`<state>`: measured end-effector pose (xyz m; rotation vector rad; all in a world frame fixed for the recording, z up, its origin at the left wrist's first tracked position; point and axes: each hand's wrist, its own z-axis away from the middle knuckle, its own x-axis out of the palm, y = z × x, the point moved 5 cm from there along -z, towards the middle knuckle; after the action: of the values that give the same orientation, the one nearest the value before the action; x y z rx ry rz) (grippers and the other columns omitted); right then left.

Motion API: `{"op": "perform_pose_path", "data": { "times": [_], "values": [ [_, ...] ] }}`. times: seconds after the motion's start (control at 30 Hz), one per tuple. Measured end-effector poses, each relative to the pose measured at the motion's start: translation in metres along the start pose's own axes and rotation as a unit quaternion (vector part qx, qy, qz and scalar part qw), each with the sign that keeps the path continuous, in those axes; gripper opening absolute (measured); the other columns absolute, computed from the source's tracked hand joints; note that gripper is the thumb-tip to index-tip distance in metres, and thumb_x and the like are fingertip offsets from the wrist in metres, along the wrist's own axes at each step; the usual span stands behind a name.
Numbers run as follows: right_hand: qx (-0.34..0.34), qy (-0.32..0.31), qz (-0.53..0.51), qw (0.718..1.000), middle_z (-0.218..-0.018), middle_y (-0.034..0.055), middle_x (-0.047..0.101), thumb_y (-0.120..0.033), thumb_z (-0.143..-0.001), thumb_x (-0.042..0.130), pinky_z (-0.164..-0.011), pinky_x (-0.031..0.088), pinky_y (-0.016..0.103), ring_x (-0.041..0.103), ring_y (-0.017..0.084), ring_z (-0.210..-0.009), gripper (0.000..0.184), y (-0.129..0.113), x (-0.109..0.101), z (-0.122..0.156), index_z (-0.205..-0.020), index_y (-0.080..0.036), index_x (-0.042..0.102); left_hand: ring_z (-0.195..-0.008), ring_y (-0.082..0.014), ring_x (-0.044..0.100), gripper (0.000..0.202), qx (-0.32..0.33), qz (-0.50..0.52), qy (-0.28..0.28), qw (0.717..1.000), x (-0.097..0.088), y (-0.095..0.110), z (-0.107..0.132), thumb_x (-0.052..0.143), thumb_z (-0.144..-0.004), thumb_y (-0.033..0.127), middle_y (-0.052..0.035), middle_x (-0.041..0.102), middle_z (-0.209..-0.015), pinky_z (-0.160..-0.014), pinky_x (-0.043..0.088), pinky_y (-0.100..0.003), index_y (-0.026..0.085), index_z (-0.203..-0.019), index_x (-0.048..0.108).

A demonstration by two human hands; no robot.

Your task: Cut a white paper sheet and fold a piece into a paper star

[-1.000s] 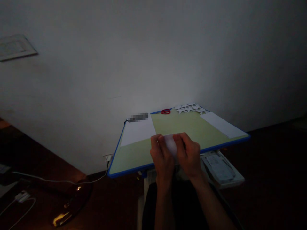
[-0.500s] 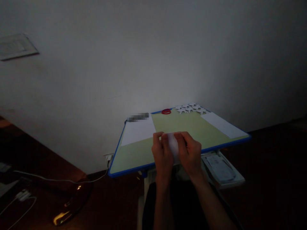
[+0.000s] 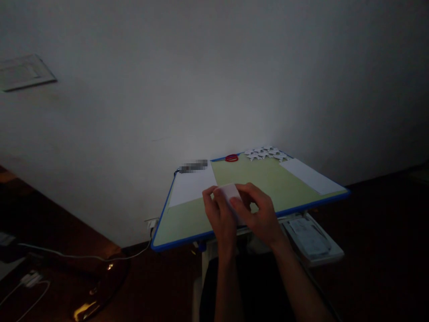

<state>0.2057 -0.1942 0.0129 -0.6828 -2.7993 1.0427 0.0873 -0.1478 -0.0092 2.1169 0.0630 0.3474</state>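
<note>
A small piece of white paper, apparently folded, is held up between both hands above the near edge of the green desk. My left hand is closed on its left side, fingers curled and thumb near the top. With the thumb across its face, my right hand grips the paper from the right, its other fingers curved behind. The hands hide much of the paper's lower part.
The green desktop has a blue rim. A white sheet lies left, another white sheet right. Red-handled scissors and several folded white paper pieces lie along the back. An open drawer sits below right.
My right thumb has slid left and down across the paper, and the right fingers have opened out behind it. My left hand and the paper have shifted slightly left.
</note>
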Motion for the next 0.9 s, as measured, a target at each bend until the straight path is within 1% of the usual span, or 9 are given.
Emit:
{"op": "perform_pose_path", "data": {
  "times": [0.13,0.2,0.3,0.4,0.47,0.6,0.73,0.8,0.9],
  "values": [
    [-0.066,0.078,0.042,0.994,-0.096,0.0038,0.07,-0.02,-0.099,0.068,-0.073,0.056,0.031,0.067,0.018,-0.084,0.013,-0.004,-0.007,-0.001,-0.106,-0.025,0.077,-0.082,-0.0155,0.068,0.036,0.022,0.033,-0.017,0.999,0.002,-0.003,-0.005,0.055,-0.105,0.054,-0.005,0.07,-0.099,-0.073,0.057,-0.027,0.02,-0.111,0.065],
    [-0.073,0.113,0.053,0.989,-0.097,0.0042,0.074,-0.018,-0.098,0.07,-0.082,0.057,0.035,0.069,0.021,-0.09,0.013,-0.002,-0.01,0.0,-0.106,-0.026,0.076,-0.09,-0.0167,0.07,0.03,0.045,0.056,-0.045,0.996,0.002,-0.001,-0.007,0.063,-0.102,0.049,-0.0059,0.072,-0.101,-0.082,0.058,-0.029,0.02,-0.109,0.068],
    [-0.051,0.161,0.051,0.984,-0.102,0.0044,0.076,-0.018,-0.096,0.073,-0.087,0.056,0.038,0.069,0.022,-0.093,0.014,0.004,-0.016,0.001,-0.108,-0.026,0.073,-0.089,-0.0161,0.07,0.022,0.065,0.069,-0.076,0.993,0.001,0.004,-0.01,0.076,-0.095,0.041,-0.0043,0.074,-0.095,-0.081,0.057,-0.027,0.019,-0.101,0.072],
    [-0.047,0.193,0.023,0.98,-0.11,0.0055,0.073,-0.019,-0.093,0.076,-0.088,0.055,0.039,0.067,0.023,-0.102,0.019,0.01,-0.019,0.001,-0.11,-0.026,0.072,-0.087,-0.0172,0.071,0.021,0.071,0.073,-0.072,0.992,-0.002,0.004,-0.012,0.079,-0.093,0.039,-0.0043,0.074,-0.092,-0.08,0.058,-0.028,0.02,-0.097,0.074],
    [-0.049,0.206,0.013,0.977,-0.108,0.0048,0.069,-0.018,-0.092,0.078,-0.083,0.055,0.038,0.065,0.023,-0.102,0.018,0.012,-0.019,0.001,-0.106,-0.025,0.071,-0.09,-0.0184,0.071,0.02,0.075,0.079,-0.066,0.992,-0.002,0.002,-0.012,0.079,-0.093,0.039,-0.0049,0.075,-0.094,-0.083,0.058,-0.03,0.02,-0.097,0.074],
    [-0.025,0.192,0.002,0.981,-0.096,0.001,0.064,-0.016,-0.092,0.078,-0.077,0.051,0.035,0.061,0.019,-0.087,0.013,0.016,-0.014,0.001,-0.097,-0.024,0.069,-0.092,-0.0182,0.071,0.02,0.064,0.088,-0.049,0.993,0.002,-0.004,-0.011,0.076,-0.096,0.04,-0.0047,0.073,-0.097,-0.084,0.057,-0.03,0.021,-0.101,0.071],
    [-0.016,0.168,-0.004,0.986,-0.089,-0.0007,0.062,-0.015,-0.093,0.076,-0.077,0.048,0.034,0.058,0.018,-0.084,0.013,0.017,-0.008,0.003,-0.091,-0.024,0.066,-0.095,-0.0179,0.07,0.023,0.054,0.078,-0.005,0.995,0.003,-0.008,-0.007,0.072,-0.098,0.042,-0.0043,0.071,-0.1,-0.088,0.056,-0.031,0.021,-0.105,0.068],
    [-0.005,0.142,-0.031,0.989,-0.088,-0.0011,0.063,-0.017,-0.093,0.075,-0.076,0.048,0.033,0.058,0.017,-0.082,0.012,0.018,-0.003,0.004,-0.094,-0.024,0.065,-0.098,-0.0184,0.07,0.023,0.053,0.077,0.003,0.996,0.003,-0.008,-0.005,0.071,-0.099,0.042,-0.005,0.071,-0.103,-0.091,0.056,-0.032,0.021,-0.107,0.067],
    [0.031,0.119,-0.083,0.989,-0.087,-0.0014,0.064,-0.021,-0.095,0.073,-0.073,0.05,0.032,0.06,0.017,-0.079,0.014,0.022,0.002,0.006,-0.104,-0.025,0.064,-0.1,-0.0189,0.07,0.022,0.056,0.074,-0.001,0.996,0.003,-0.007,-0.004,0.069,-0.1,0.042,-0.0056,0.071,-0.104,-0.091,0.056,-0.033,0.021,-0.108,0.065]
  ]
}}
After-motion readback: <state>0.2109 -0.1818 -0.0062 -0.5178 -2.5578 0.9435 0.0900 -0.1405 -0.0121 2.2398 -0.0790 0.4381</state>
